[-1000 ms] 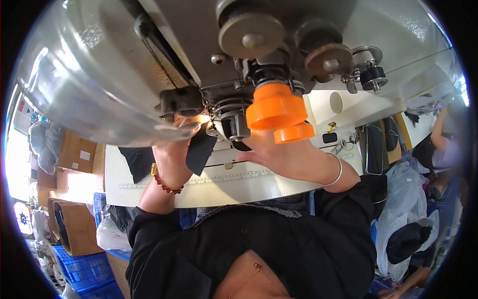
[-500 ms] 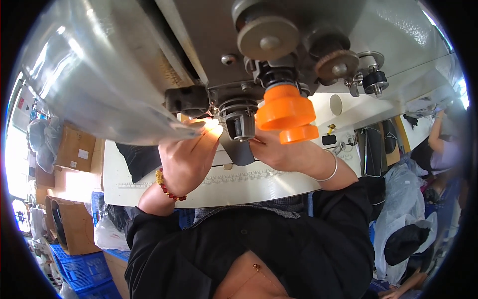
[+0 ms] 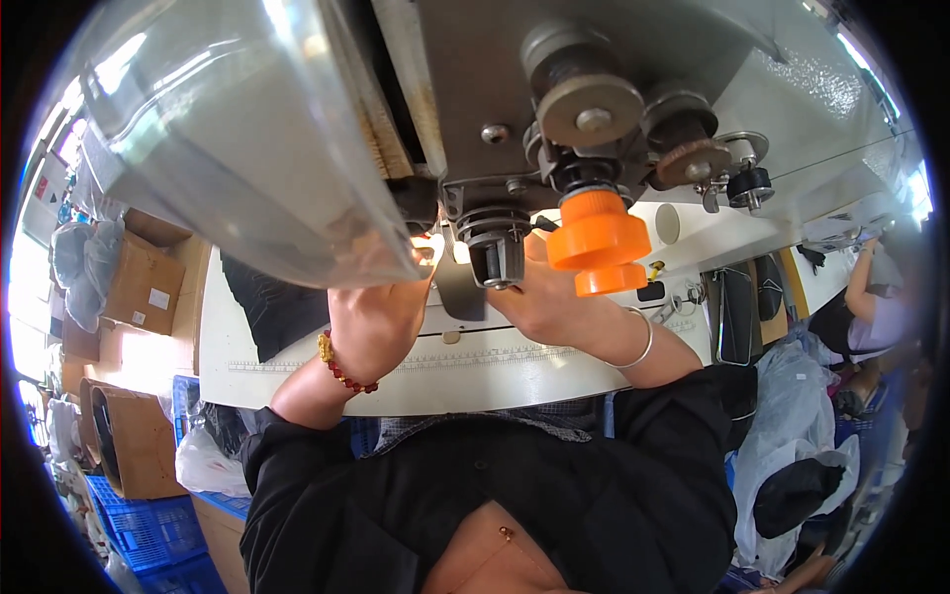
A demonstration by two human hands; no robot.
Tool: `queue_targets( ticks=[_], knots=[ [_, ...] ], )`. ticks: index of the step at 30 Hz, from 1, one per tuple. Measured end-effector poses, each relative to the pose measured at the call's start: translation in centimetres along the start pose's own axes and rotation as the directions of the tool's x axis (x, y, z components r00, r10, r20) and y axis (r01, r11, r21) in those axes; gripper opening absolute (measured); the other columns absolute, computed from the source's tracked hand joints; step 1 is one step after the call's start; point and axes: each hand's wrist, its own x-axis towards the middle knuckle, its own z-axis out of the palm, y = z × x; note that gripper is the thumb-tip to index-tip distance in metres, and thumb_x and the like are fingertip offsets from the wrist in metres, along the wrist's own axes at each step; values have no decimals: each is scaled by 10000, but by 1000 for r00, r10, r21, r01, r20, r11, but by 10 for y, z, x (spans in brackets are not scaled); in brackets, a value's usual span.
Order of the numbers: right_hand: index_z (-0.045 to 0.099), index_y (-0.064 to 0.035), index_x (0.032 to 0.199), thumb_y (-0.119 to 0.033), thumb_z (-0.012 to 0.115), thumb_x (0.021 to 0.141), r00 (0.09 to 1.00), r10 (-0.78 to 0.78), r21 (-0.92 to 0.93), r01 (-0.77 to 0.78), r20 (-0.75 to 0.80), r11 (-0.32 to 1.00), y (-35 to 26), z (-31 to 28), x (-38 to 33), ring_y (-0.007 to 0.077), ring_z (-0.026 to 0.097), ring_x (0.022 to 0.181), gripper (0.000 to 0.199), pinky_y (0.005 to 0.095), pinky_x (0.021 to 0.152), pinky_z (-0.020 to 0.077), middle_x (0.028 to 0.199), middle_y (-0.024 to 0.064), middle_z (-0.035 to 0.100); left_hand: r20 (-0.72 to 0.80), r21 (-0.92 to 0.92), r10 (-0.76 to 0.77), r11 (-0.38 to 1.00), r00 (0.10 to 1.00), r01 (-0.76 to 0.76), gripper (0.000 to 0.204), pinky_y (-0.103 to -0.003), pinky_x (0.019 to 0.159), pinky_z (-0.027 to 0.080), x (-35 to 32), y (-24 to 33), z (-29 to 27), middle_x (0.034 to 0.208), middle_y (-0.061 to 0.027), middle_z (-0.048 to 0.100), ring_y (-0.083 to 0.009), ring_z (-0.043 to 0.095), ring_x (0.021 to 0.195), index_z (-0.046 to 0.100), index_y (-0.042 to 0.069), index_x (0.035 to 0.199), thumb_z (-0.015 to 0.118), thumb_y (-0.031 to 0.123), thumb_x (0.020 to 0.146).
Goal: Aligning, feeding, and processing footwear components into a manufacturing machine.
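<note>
Under the head of a sewing machine (image 3: 495, 94), a dark grey fabric piece (image 3: 462, 294) lies between my two hands, its rounded end toward me. My left hand (image 3: 378, 315), with a red and gold bead bracelet, is at its left edge. Its fingers are pressed together by the lit needle area, closed on the fabric as far as I can see; a clear plastic shield (image 3: 277, 188) partly covers them. My right hand (image 3: 542, 302), below a bangle, lies against the fabric's right side. The black tension dial (image 3: 497, 255) and orange knobs (image 3: 599, 238) hide its fingertips.
Black cloth (image 3: 272, 312) lies left on the white table (image 3: 515, 381), which has a printed ruler along its near edge. Cardboard boxes (image 3: 148, 282) and blue crates (image 3: 148, 535) stand left. Plastic bags (image 3: 792, 396) and another person (image 3: 871, 297) are at right.
The machine head and shield appear shifted right and lower in the view, hiding more of both hands' fingers. The fabric piece's near end shows slightly farther away. Both hands stay beside it.
</note>
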Motion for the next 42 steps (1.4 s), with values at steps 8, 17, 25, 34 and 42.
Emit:
queue_targets(
  ticks=[8,17,25,34,42],
  knots=[
    [677,-113,955,-101,686,687,1000,19,-3,-19,-21,1000,6,-3,5,202,540,624,268,334,535,440,800,25,589,56,-33,-72,997,996,74,254,-470,804,475,-4,-6,-3,999,-139,626,-334,608,923,662,39,905,697,6,656],
    [607,-26,932,-155,705,667,997,63,22,-64,41,998,22,9,-10,225,548,618,311,346,527,439,758,58,548,67,-117,2,993,998,6,275,-366,683,512,14,5,-17,966,-64,667,-276,640,836,696,86,914,698,31,644],
    [643,-119,921,-151,675,676,996,-32,21,33,-81,999,22,10,-8,165,539,636,250,308,509,421,810,3,563,-33,-42,220,974,975,-221,269,-288,569,523,14,11,-10,797,-48,580,-183,620,706,676,31,866,668,79,601],
    [685,-146,990,-155,672,677,998,-7,20,9,-69,1000,17,2,-2,172,535,597,313,308,516,427,867,-6,636,-48,5,242,970,969,-242,261,-263,542,499,14,16,-11,786,-51,577,-172,607,678,663,16,859,661,98,612],
    [692,-178,928,-151,677,680,1000,17,202,-14,-11,979,21,11,-8,162,527,559,250,314,511,394,893,-44,655,-51,80,258,964,965,-253,213,-244,515,465,15,18,-10,750,-24,564,-144,579,635,645,41,828,637,51,615]
  ],
)
